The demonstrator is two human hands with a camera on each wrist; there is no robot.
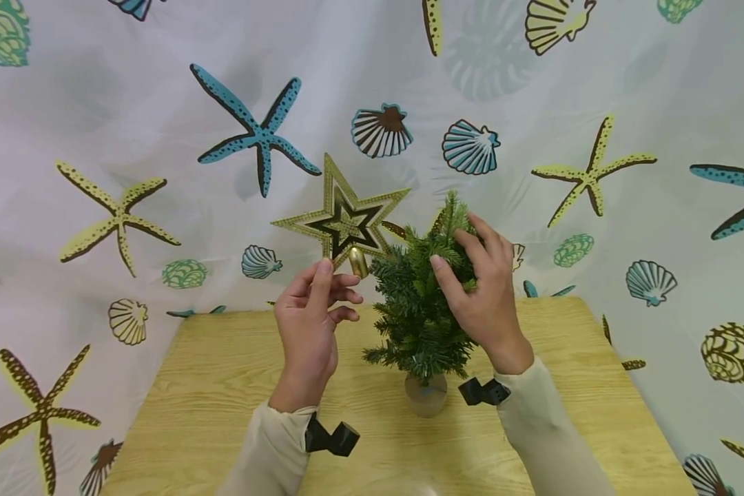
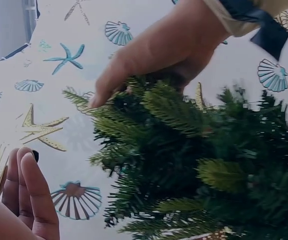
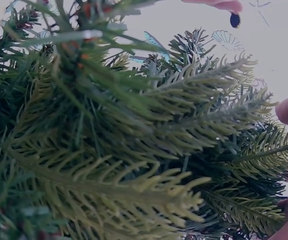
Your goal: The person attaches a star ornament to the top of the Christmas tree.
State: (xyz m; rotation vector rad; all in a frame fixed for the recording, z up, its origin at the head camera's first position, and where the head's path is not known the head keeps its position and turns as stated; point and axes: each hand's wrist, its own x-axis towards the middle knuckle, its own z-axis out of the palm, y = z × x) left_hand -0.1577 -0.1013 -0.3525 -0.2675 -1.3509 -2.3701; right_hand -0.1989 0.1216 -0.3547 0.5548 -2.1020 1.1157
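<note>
In the head view, my left hand (image 1: 310, 310) pinches a gold glitter star tree topper (image 1: 342, 222) by a lower point, between thumb and forefinger. A short gold tube (image 1: 357, 262) hangs at the star's underside. The other left fingers are loosely bent. A small artificial Christmas tree (image 1: 418, 331) stands upright just right of the star, apart from it. My right hand (image 1: 486, 296) grips its top branches from the right, thumb in front. The left wrist view shows the right hand (image 2: 159, 47) curled over the tree (image 2: 184, 150). Branches (image 3: 118, 185) fill most of the right wrist view.
The tree's round pale base (image 1: 426, 396) rests on a wooden table (image 1: 223, 386). Behind and beside the table hangs a white curtain (image 1: 180, 103) printed with starfish and shells. A black wrist device (image 1: 331, 437) sits at each cuff.
</note>
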